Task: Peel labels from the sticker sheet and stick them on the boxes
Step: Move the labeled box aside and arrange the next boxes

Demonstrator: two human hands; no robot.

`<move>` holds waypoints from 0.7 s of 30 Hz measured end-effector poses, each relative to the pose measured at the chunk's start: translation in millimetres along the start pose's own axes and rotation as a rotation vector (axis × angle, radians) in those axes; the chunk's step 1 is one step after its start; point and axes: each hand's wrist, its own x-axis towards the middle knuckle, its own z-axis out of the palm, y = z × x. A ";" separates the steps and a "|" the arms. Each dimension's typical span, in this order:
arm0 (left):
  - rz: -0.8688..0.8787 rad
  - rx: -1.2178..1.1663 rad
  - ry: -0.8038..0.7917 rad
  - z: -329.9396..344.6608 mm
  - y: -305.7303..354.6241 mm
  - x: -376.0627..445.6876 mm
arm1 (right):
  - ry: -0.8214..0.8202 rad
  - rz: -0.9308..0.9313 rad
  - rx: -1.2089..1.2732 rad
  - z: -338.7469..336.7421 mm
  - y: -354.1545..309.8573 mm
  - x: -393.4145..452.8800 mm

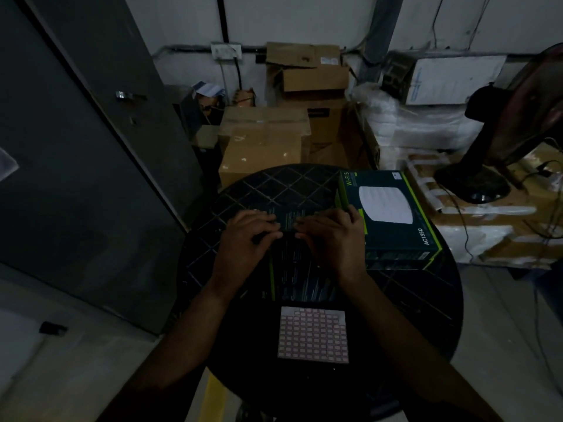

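Observation:
A dark box [300,269] with small print and a green edge stands in the middle of the round black table [231,193]. My left hand [246,236] and my right hand [330,236] both lie on its top, fingertips close together near the far edge and pressing down. Whether a label sits under the fingers is hidden in the dim light. The sticker sheet [313,335], white with rows of pink-edged labels, lies flat on the table in front of the box. A second dark box [393,214] showing a white round device stands to the right, touching the first.
Several brown cardboard boxes [263,144] are stacked behind the table against the wall. A dark fan [499,135] stands on wrapped packages at the right. A grey door [91,147] fills the left side. The room is dim.

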 end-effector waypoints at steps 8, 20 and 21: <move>-0.083 -0.234 0.005 -10.2 -13.6 -3.4 | -0.077 0.230 0.237 -25.5 30.7 -13.5; 0.060 -0.050 -0.036 -13.8 -19.7 -2.1 | 0.101 0.397 0.424 -37.1 50.7 -19.7; 0.076 -0.025 -0.061 -12.9 -16.4 -3.3 | 0.094 0.408 0.471 -41.1 54.1 -19.6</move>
